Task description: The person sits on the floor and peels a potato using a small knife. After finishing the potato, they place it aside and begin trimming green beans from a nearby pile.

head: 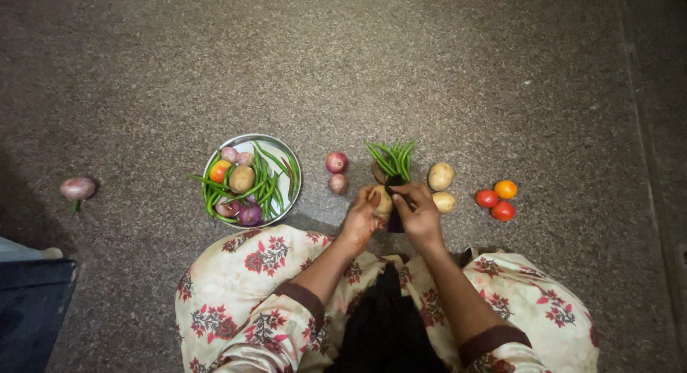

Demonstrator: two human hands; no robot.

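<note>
Potato [383,200] held low over the floor [458,80], just in front of the person's knees, between both hands. Left hand [360,217] closed around its left side, grip clasping the potato. Right hand [418,214] meets it from the right, fingers [405,192] curled over a dark object [395,223] that runs down below the potato; what the object is, cannot tell.

Directly beyond the hands: a bunch of green beans [392,159] lying on the floor, tips fanned away from the person. Just right of it, two more potatoes [441,176], close together. Further right, three tomatoes [497,200], two red and one orange, touching. Left of the beans, two red onions [336,163], one behind the other.

Well left: round steel plate [286,158] with beans, onions, a potato and a tomato. Far left, a lone onion [78,188].
</note>
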